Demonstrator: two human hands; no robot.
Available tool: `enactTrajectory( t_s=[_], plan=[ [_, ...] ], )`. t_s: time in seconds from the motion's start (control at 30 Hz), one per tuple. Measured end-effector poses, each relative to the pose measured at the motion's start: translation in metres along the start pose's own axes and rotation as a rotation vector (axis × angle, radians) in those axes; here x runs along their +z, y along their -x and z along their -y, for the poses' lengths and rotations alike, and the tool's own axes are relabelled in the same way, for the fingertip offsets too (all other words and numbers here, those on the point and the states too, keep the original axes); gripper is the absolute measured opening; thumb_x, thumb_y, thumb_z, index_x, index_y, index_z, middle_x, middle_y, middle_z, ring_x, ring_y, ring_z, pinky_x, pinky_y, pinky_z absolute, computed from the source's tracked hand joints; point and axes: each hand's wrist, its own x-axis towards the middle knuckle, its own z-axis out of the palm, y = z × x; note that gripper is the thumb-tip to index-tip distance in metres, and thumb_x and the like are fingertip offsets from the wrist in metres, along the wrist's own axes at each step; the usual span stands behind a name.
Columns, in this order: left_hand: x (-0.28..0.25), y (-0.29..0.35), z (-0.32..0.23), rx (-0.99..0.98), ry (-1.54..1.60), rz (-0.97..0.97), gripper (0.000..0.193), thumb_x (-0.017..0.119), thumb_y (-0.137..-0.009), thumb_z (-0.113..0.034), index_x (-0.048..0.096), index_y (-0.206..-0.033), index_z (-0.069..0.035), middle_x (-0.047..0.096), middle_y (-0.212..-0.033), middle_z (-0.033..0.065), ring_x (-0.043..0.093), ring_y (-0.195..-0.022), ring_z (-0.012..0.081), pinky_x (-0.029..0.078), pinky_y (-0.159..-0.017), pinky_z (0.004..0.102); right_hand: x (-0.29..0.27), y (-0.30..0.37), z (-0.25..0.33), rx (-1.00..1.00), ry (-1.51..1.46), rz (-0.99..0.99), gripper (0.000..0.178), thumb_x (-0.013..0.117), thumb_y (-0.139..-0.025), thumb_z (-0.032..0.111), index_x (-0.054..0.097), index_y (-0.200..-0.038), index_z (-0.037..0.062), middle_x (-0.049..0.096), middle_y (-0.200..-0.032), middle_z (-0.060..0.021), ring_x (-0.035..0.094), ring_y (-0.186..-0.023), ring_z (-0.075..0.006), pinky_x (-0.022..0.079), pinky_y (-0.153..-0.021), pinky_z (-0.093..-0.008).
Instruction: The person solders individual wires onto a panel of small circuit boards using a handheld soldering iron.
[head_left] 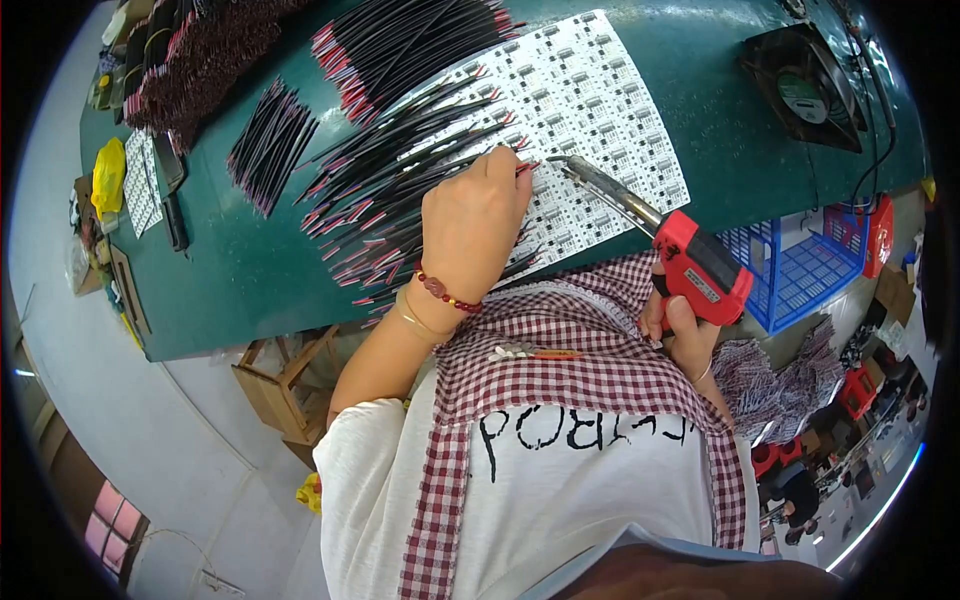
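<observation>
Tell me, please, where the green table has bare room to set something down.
Bare green table lies between the white sheet and the black fan, and on the near side of the small wire pile. It is crowded around the left hand, where wires and the soldering gun overlap the sheet.

A black fan [803, 97] sits on the green desk [225, 285], and a yellow bag [108, 180] lies toward its left end; a blue basket [764, 285] stands beside a red crate [880, 238] at right, a wooden stool [267, 398] at left
</observation>
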Motion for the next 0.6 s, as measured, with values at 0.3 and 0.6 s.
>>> enactTrajectory(
  t_s=[0.3,0.6],
  plan=[
    [-0.0031,-0.0034,0.0064,0.052,0.061,-0.07,0.014,0.068,-0.079,-0.016,0.058,-0.08,-0.006,0.061,-0.069,0.0097,0.058,-0.053,0.0268,0.044,-0.048,0.0346,0.0031,-0.0031,-0.0031,-0.01,-0.027,0.0,0.033,0.05,-0.092,0.014,0.046,-0.119,-0.0052,0.049,-0.063,-0.0049,0.045,-0.052,-0.0107,0.041,-0.052,-0.0264],
    [-0.0001,-0.0017,0.0059,0.043,0.042,-0.064,0.015,0.069,-0.079,-0.016,0.057,-0.079,-0.006,0.061,-0.07,0.0086,0.057,-0.054,0.0263,0.044,-0.048,0.0345,0.0034,-0.0031,-0.0039,-0.007,-0.067,0.014,0.027,0.049,-0.091,0.009,0.048,-0.114,-0.0047,0.05,-0.063,-0.005,0.045,-0.052,-0.0104,0.041,-0.052,-0.0263]
  ],
)
